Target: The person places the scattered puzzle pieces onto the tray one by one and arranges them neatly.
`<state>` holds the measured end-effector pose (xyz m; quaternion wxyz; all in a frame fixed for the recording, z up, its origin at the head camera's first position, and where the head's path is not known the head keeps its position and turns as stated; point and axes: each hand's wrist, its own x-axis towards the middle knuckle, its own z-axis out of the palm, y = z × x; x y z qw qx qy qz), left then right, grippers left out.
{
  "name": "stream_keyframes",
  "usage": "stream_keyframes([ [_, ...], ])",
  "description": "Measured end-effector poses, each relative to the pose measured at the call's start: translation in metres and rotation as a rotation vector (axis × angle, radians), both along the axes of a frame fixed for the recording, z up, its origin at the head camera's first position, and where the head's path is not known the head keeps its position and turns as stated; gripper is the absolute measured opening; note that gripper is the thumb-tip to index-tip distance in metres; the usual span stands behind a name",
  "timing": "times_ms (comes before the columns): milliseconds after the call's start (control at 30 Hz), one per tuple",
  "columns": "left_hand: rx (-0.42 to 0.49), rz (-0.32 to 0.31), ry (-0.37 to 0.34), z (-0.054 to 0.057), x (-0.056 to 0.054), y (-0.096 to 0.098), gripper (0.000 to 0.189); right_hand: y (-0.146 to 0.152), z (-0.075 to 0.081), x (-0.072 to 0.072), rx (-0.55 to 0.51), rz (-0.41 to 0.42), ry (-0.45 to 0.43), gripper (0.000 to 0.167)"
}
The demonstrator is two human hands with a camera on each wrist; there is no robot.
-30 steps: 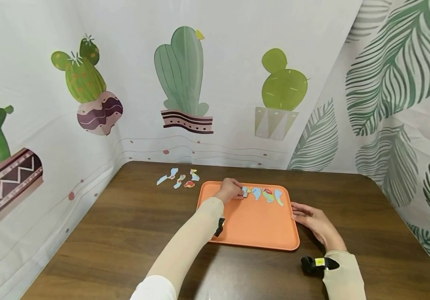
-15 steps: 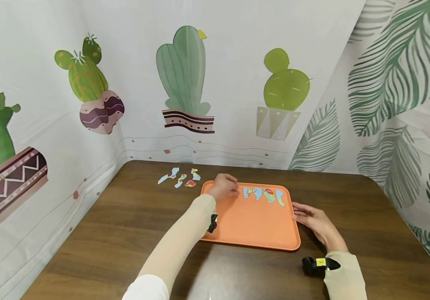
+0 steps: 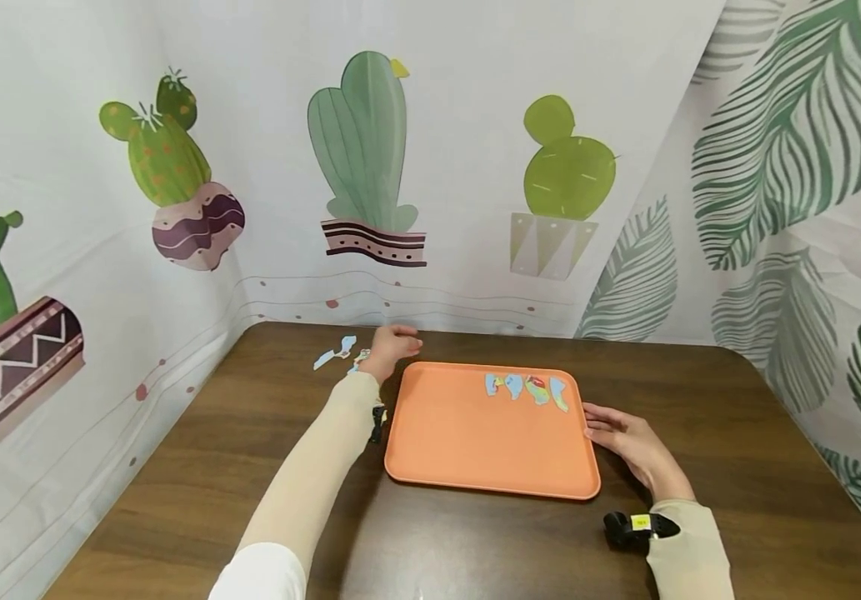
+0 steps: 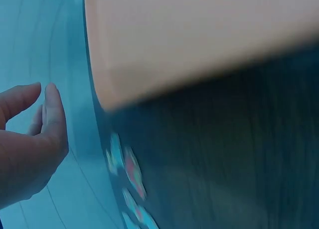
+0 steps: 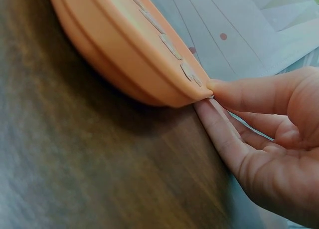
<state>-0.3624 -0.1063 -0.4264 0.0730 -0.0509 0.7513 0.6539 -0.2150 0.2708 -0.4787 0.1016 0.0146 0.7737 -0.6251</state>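
My left hand (image 3: 391, 350) is over the table left of the orange tray (image 3: 490, 450), above the loose puzzle pieces (image 3: 343, 346) and hiding some of them. In the left wrist view its fingers bend loosely with nothing between them, and several printed pieces (image 4: 133, 173) lie beyond on the wood. At the tray's right edge, my right hand (image 3: 636, 446) pinches the rim between thumb and finger, as the right wrist view shows. Several light-blue and coloured puzzle pieces (image 3: 538, 390) lie in a row along the tray's far side, toward the right.
The brown wooden table (image 3: 250, 467) carries the tray near its far side. Behind the table's back edge hangs a white cloth (image 3: 468, 167) printed with cacti and leaves.
My left hand has left the row of pieces on the tray and moved left, past the tray's edge, to the loose pieces. The right hand and tray have kept their places.
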Motion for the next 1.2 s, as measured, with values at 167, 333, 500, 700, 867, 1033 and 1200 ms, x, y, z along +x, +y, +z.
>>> stream_keyframes([
  [167,-0.116,0.037,0.004,-0.004,-0.006,-0.027,0.040,0.002,-0.001,-0.002,-0.023,0.000,0.003,0.062],
  [333,-0.203,0.063,0.070,-0.012,-0.011,-0.040,0.040,0.004,0.000,-0.002,-0.024,-0.008,0.017,0.062],
  [500,-0.208,0.051,0.053,-0.033,-0.024,-0.049,0.046,0.004,-0.002,-0.003,-0.025,-0.004,0.017,0.061],
  [700,-0.338,-0.064,0.019,-0.028,-0.021,-0.047,0.068,0.004,-0.002,-0.002,-0.022,-0.010,0.019,0.061],
  [867,-0.364,-0.103,-0.015,-0.026,-0.024,-0.046,0.078,0.003,0.001,-0.001,-0.018,-0.013,0.019,0.061],
  [1033,-0.380,-0.094,-0.028,-0.032,-0.030,-0.049,0.078,0.002,0.001,-0.001,-0.018,-0.008,0.016,0.061],
  [1200,-0.401,-0.087,-0.033,-0.032,-0.030,-0.048,0.073,0.003,0.001,-0.002,-0.009,0.001,0.014,0.061],
])
